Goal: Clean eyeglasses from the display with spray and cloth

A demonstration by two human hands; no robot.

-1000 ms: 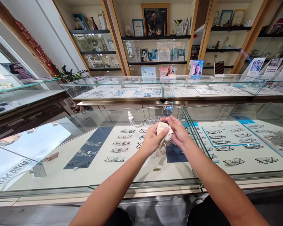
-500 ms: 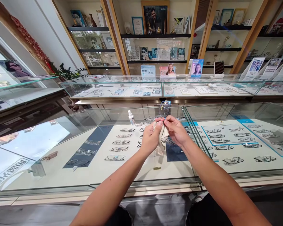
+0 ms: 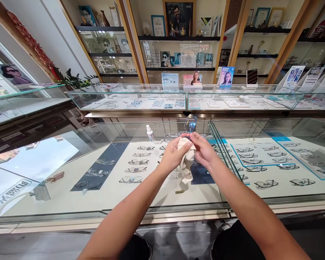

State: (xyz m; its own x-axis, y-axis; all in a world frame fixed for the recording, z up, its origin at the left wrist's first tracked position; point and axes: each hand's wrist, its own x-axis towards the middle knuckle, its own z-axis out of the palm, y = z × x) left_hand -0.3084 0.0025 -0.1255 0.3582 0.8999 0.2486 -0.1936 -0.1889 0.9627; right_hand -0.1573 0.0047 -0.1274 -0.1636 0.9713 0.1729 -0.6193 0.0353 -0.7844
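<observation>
Above the glass counter my two hands meet. My left hand (image 3: 172,154) is closed on a cream cleaning cloth (image 3: 189,160), bunched between thumb and fingers, its loose end hanging below. Right beside it, my right hand (image 3: 206,151) pinches a pair of eyeglasses (image 3: 190,124). One lens with a bluish reflection stands up beyond the fingertips. The rest of the frame is hidden behind the fingers and cloth. A white spray bottle (image 3: 150,134) stands on the glass, to the left of and beyond my hands.
Under the counter glass (image 3: 119,207) lie rows of eyeglasses (image 3: 131,179) on white and dark panels. A small gold-coloured piece (image 3: 179,192) shows below the cloth. Farther back runs a second glass showcase (image 3: 130,97) with upright cards, before wooden shelves.
My left hand and the cloth have shifted slightly right, and the cloth now covers more in front of the fingers. The lens has tilted and catches a blue reflection.
</observation>
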